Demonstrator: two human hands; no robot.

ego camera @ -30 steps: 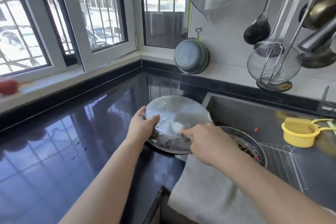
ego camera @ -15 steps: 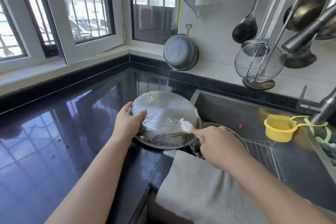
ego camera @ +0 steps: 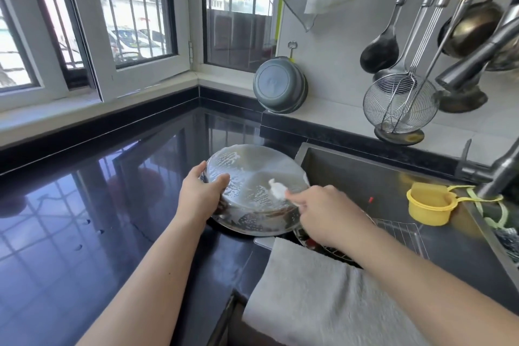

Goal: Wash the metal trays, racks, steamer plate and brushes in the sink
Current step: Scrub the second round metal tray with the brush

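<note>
The steamer plate (ego camera: 254, 191) sits upside down and tilted on the black counter (ego camera: 84, 219) at the left edge of the sink (ego camera: 365, 177), its perforated rim overhanging the basin, soap foam streaked across its domed underside. The left hand (ego camera: 200, 195) grasps its left rim, thumb curled over the top; the right hand (ego camera: 323, 213) pinches a small white brush (ego camera: 276, 189) whose foamy head touches the plate's surface. One grey towel (ego camera: 323, 298) drapes over the sink's front edge, hiding part of what lies below — under the right wrist one round tray (ego camera: 309, 239) peeks out with something red in it, and one wire rack (ego camera: 398, 233) lies on the sink floor beside it. One yellow cup (ego camera: 429, 203) rests at the sink's right side, near the faucet (ego camera: 494, 177) that crosses the right edge of the view. On the wall ledge one dark pan (ego camera: 278, 84) leans upright. Hanging utensils crowd the upper right: one wire skimmer (ego camera: 400, 104), one dark ladle (ego camera: 379, 49), and at least two more ladles partly overlapping. Behind the counter stand three barred window panes (ego camera: 134, 8)
</note>
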